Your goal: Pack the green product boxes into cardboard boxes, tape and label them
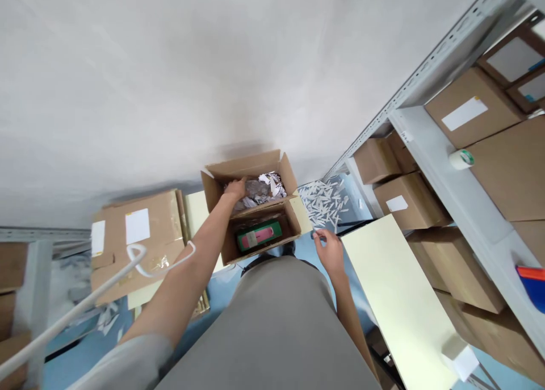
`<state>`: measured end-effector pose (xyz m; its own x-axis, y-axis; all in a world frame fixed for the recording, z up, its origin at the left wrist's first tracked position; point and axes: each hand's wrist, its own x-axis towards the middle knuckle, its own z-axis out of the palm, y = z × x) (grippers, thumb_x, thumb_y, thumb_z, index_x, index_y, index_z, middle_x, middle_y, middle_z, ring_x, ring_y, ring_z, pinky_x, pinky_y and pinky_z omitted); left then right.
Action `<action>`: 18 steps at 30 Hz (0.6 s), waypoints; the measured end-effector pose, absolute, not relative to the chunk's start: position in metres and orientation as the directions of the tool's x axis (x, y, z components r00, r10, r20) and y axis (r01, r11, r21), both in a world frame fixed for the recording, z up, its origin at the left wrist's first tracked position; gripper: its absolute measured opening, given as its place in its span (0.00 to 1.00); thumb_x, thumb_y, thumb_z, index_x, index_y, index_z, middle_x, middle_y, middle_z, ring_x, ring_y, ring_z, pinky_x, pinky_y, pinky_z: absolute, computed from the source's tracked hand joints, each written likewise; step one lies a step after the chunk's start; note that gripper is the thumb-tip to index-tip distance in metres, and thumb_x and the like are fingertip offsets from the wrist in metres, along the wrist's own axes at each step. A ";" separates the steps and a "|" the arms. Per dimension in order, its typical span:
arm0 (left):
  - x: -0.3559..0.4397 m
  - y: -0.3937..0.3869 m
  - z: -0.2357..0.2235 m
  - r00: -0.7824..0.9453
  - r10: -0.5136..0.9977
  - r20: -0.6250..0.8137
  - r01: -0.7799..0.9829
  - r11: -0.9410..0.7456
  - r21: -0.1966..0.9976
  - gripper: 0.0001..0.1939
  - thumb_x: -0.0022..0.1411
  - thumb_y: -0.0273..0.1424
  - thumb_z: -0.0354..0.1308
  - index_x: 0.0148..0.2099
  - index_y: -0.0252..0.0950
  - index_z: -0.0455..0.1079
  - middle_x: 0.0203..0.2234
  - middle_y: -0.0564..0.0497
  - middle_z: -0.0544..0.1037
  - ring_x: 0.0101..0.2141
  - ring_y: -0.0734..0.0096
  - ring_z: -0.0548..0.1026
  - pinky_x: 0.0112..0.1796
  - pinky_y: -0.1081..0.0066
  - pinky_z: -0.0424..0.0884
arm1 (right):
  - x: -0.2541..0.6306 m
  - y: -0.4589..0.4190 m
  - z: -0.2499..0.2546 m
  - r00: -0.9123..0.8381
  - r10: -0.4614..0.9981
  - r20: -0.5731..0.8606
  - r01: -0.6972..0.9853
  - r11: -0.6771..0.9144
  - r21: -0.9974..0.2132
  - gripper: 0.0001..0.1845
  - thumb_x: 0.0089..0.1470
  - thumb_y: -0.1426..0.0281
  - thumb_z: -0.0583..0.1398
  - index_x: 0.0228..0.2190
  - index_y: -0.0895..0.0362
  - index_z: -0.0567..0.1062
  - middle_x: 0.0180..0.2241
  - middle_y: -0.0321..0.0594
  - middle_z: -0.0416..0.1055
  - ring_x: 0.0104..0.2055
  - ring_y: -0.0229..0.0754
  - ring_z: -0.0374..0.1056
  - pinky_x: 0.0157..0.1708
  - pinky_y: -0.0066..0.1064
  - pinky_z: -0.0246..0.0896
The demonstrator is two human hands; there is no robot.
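Note:
My left hand reaches into the back cardboard box, at its left end. It touches or nearly touches crumpled silvery paper and grey plastic wrap there; its fingertips are hidden, so any grip cannot be made out. Right in front stands another cardboard box, its top open. Inside that one lies a green package with a pink item in it. Off to the right, my right hand hangs apart from both boxes, fingers loosely curled, with a gap between thumb and forefinger. Nothing shows clearly in it.
Flattened cardboard lies at the left. White paper strips are scattered at the right. A pale tabletop and a shelf of cartons with a tape roll stand further right. A white cable crosses the lower left.

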<state>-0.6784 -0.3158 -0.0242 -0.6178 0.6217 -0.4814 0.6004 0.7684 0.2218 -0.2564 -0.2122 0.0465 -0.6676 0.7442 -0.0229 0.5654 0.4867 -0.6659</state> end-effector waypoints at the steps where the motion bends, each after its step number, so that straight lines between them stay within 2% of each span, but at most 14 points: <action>1: -0.677 -0.312 -0.026 -0.608 0.627 -0.487 0.610 0.762 0.219 0.41 0.63 0.32 0.69 0.76 0.33 0.64 0.61 0.28 0.80 0.61 0.43 0.80 0.59 0.58 0.75 | -0.252 -0.213 0.044 -0.658 0.752 -0.038 0.574 0.468 -0.672 0.17 0.70 0.57 0.58 0.42 0.54 0.82 0.42 0.48 0.85 0.45 0.52 0.80 0.49 0.42 0.74; 4: -0.673 -0.302 -0.027 -0.598 0.622 -0.505 0.619 0.759 0.201 0.36 0.63 0.30 0.69 0.73 0.38 0.72 0.61 0.35 0.83 0.60 0.49 0.81 0.59 0.65 0.74 | -0.243 -0.212 0.039 -0.638 0.767 -0.068 0.589 0.430 -0.684 0.16 0.70 0.58 0.58 0.42 0.53 0.82 0.42 0.49 0.85 0.45 0.52 0.81 0.49 0.42 0.75; 8: -0.673 -0.297 -0.023 -0.637 0.594 -0.492 0.597 0.783 0.172 0.25 0.62 0.29 0.67 0.61 0.33 0.83 0.57 0.32 0.84 0.58 0.46 0.82 0.58 0.62 0.76 | -0.238 -0.209 0.040 -0.625 0.776 -0.085 0.599 0.406 -0.690 0.17 0.70 0.57 0.57 0.42 0.54 0.83 0.43 0.49 0.85 0.45 0.52 0.81 0.50 0.43 0.75; 12: -0.674 -0.301 -0.013 -0.676 0.577 -0.458 0.570 0.803 0.172 0.22 0.63 0.30 0.64 0.57 0.36 0.86 0.55 0.32 0.85 0.54 0.45 0.84 0.54 0.59 0.78 | -0.240 -0.203 0.044 -0.633 0.769 -0.092 0.598 0.410 -0.688 0.19 0.69 0.56 0.57 0.42 0.53 0.83 0.43 0.49 0.86 0.46 0.53 0.81 0.49 0.43 0.76; 16: -0.670 -0.316 0.008 -0.700 0.581 -0.415 0.563 0.807 0.180 0.21 0.61 0.29 0.64 0.56 0.38 0.87 0.54 0.35 0.86 0.55 0.45 0.83 0.57 0.58 0.77 | -0.251 -0.193 0.048 -0.672 0.736 -0.079 0.560 0.435 -0.705 0.20 0.69 0.55 0.57 0.42 0.54 0.83 0.42 0.49 0.86 0.45 0.53 0.81 0.50 0.44 0.76; 18: -0.662 -0.330 0.024 -0.726 0.594 -0.346 0.556 0.803 0.213 0.20 0.60 0.28 0.64 0.53 0.38 0.87 0.54 0.36 0.86 0.55 0.43 0.83 0.58 0.55 0.77 | -0.260 -0.188 0.051 -0.693 0.717 -0.077 0.536 0.440 -0.720 0.21 0.69 0.54 0.56 0.42 0.54 0.83 0.42 0.50 0.86 0.45 0.53 0.82 0.50 0.44 0.76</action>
<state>-0.6621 -0.3299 0.0243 -0.7258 0.5944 -0.3463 0.5564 0.8033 0.2126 -0.2599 -0.1885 0.0515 -0.6930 0.7168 -0.0772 0.5358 0.4404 -0.7205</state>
